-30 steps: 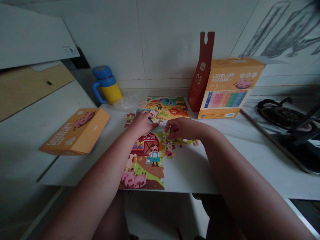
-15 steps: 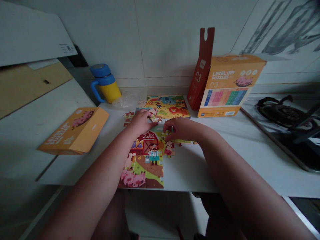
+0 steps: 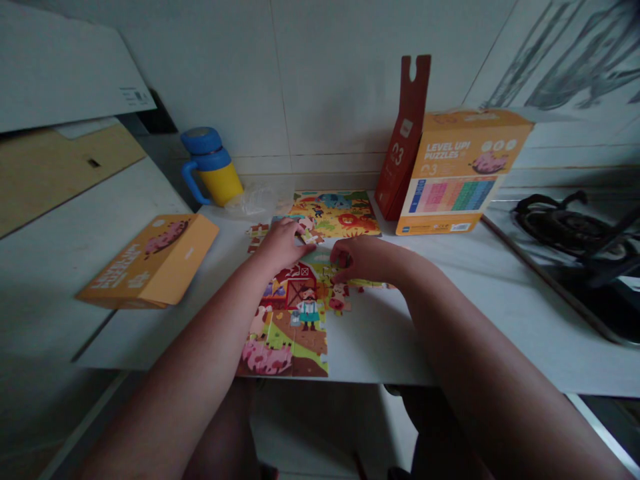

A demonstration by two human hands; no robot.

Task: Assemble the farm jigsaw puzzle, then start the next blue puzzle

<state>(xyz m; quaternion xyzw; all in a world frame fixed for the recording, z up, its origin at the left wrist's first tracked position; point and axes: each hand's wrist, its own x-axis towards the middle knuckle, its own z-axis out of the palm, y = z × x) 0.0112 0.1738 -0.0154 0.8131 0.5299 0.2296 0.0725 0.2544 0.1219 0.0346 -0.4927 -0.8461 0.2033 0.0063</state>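
Note:
My left hand [image 3: 287, 241] rests at the top left of the partly joined jigsaw puzzle [image 3: 300, 340], thumb spread from its fingers. Loose puzzle pieces [image 3: 313, 235] lie by its fingertips; what is under the palm is hidden. At the puzzle's upper right edge, my right hand [image 3: 356, 257] is curled, with thumb and fingertips pinched on a small light-green puzzle piece [image 3: 329, 272]. Just below those fingertips is a cow-face piece [image 3: 339, 297]. The joined part shows a red barn, a farmer and a pink pig. More pieces [image 3: 375, 284] lie partly behind my right hand.
A second animal picture puzzle [image 3: 345, 217] lies behind my hands. An open orange puzzle box [image 3: 460, 177] stands back right, and another orange box [image 3: 150, 260] lies left. Behind are a blue-yellow mug [image 3: 213, 167] and clear plastic [image 3: 260, 200]. A gas stove [image 3: 575, 240] is right.
My right hand dips slightly left over the puzzle edge, then shifts a little back right, fingertips staying low. The left hand stays in place. The whole view shifts slightly.

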